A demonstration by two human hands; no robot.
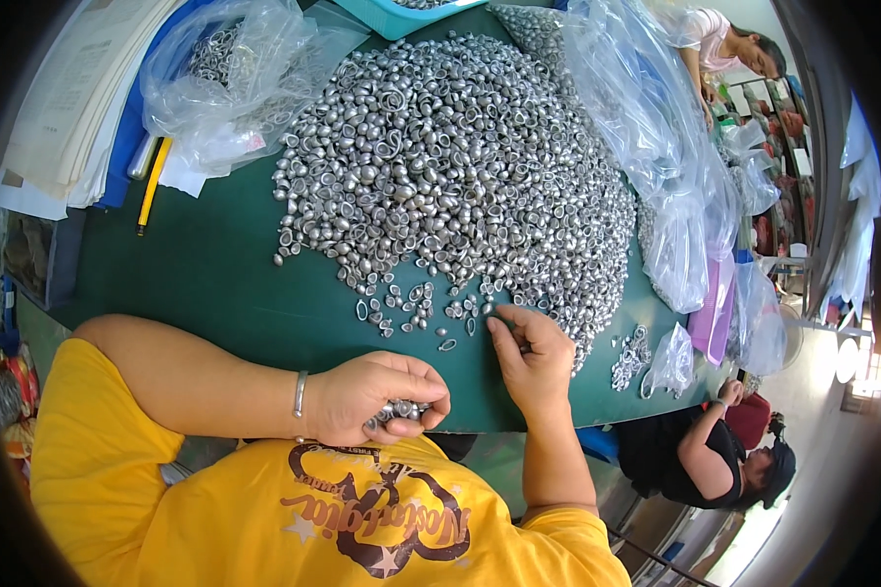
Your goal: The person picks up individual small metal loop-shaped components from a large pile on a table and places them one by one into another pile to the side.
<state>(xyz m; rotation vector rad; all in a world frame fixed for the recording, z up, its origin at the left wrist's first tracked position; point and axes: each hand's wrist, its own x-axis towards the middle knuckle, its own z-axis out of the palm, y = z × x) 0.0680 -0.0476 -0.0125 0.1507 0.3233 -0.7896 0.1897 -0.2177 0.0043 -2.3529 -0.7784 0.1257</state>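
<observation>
A broad heap of small silver metal pieces point(440, 166), rounded and hollow, some like oval rings, covers much of the green table. My left hand point(382, 396) is cupped near the table's front edge, its fingers curled round several of these pieces. At the heap's near edge, my right hand point(538, 352) has thumb and forefinger drawn together beside a few loose pieces point(455, 309). Something dark shows within its curled fingers, too hidden to name. More loose pieces point(401, 305) lie scattered between the heap and my left hand.
Clear plastic bags point(646, 127) lie along the heap's right side, another bag point(235, 78) at the far left. A yellow pencil-like tool point(154, 186) lies near stacked papers point(69, 98). A turquoise tray point(401, 18) stands at the back. Two people are off to the right.
</observation>
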